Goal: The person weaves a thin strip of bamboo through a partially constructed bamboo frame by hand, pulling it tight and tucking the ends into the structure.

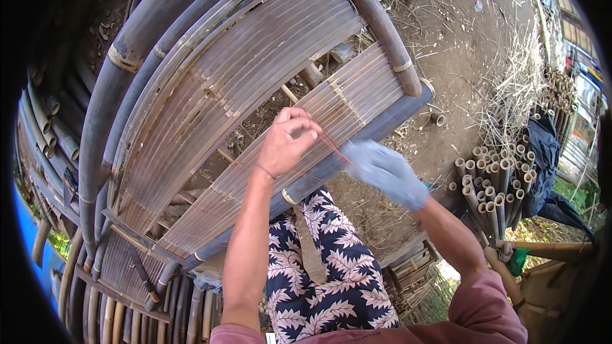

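Observation:
A dark bamboo bench with a slatted seat (306, 111) and a slatted back (217, 83) stands in front of me. My left hand (290, 137) is bare and hovers over the seat slats, its thumb and fingers pinched on a thin red string (334, 146). That string stretches from there to my right hand (386, 171), which wears a grey-blue glove and is beyond the seat's front rail (376, 129). Motion blurs the gloved fingers, but the string runs into them. A thin band circles my left wrist.
A knife (144, 274) with a wooden handle lies on a slatted piece at lower left. Cut bamboo tubes (494, 181) stand bundled at right, beside dark cloth (542, 165). Bamboo poles (54, 124) are stacked at far left. Straw and chips litter the dirt ground (446, 57).

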The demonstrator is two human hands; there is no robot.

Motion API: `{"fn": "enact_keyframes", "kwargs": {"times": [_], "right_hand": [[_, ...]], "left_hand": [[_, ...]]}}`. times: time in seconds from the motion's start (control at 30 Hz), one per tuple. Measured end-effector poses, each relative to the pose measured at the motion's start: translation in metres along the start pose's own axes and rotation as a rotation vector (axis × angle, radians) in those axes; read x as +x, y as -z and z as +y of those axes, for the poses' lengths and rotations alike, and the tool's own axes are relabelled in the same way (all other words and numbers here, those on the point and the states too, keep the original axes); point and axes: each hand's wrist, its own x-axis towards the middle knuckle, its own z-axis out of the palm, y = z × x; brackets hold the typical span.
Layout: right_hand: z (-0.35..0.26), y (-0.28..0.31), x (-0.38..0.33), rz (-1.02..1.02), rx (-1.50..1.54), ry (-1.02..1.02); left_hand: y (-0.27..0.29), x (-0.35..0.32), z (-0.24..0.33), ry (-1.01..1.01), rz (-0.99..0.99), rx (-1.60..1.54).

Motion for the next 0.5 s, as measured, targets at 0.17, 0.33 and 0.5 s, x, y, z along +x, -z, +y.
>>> {"fn": "enact_keyframes", "kwargs": {"times": [0.17, 0.33, 0.5], "right_hand": [[-0.005, 0.136, -0.159, 0.34, -1.15, 0.184], [0.006, 0.275, -0.303, 0.625, -1.043, -0.487], [0.03, 0.268, -0.286, 0.786, -1.992, -0.628]], "left_hand": [[-0.018, 0.018, -0.033, 0.275, 0.385, -0.054], [-0.023, 0.036, -0.057, 0.354, 0.198, 0.362], [-0.026, 0.042, -0.062, 0.453, -0.027, 0.335]]}}
